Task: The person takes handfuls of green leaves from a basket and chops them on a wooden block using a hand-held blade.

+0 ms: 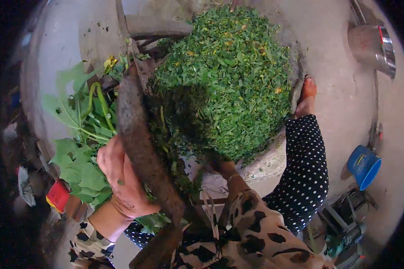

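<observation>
My left hand is curled around a bunch of broad-leaved green stalks, left of a long, dark, worn bar. The bar looks like part of a fodder cutter; its edge overlaps my fingers in the view. One bent green stem rises above the hand. Right of the bar, my right hand reaches down to the near edge of a large heap of chopped green leaves. Shadow hides its fingers, so its grip is unclear. A dark shadow falls over the heap's left side.
A wooden beam juts from the bar towards the heap. My bare foot stands just right of the heap. Farther right are a metal pot and a blue bucket. A red packet lies at left, beside the leaves.
</observation>
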`<action>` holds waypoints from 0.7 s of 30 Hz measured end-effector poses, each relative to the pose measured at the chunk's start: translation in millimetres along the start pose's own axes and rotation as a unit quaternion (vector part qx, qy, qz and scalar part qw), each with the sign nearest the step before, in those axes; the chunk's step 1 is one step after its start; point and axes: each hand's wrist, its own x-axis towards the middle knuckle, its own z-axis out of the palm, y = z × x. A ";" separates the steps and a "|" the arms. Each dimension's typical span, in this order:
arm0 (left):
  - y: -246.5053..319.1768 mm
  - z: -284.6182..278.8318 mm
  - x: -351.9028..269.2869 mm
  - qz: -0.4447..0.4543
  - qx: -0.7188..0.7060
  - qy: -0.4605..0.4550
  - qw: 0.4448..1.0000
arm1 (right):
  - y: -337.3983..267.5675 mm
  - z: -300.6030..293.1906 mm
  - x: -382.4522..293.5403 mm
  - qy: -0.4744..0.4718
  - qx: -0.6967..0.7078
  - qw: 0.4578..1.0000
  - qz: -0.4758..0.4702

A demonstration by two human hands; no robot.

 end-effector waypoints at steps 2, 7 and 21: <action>-5.5 -6.4 -6.3 0.008 0.034 0.002 0.999 | -23.0 11.5 -50.6 -0.221 0.025 0.975 -0.009; 4.4 -4.2 -4.0 0.042 0.056 0.036 0.997 | 12.2 -18.0 -5.9 -0.111 0.145 0.981 -0.062; 5.4 -0.9 -16.9 0.015 0.008 0.077 0.997 | -100.5 3.3 -247.0 -0.462 -0.280 0.829 0.144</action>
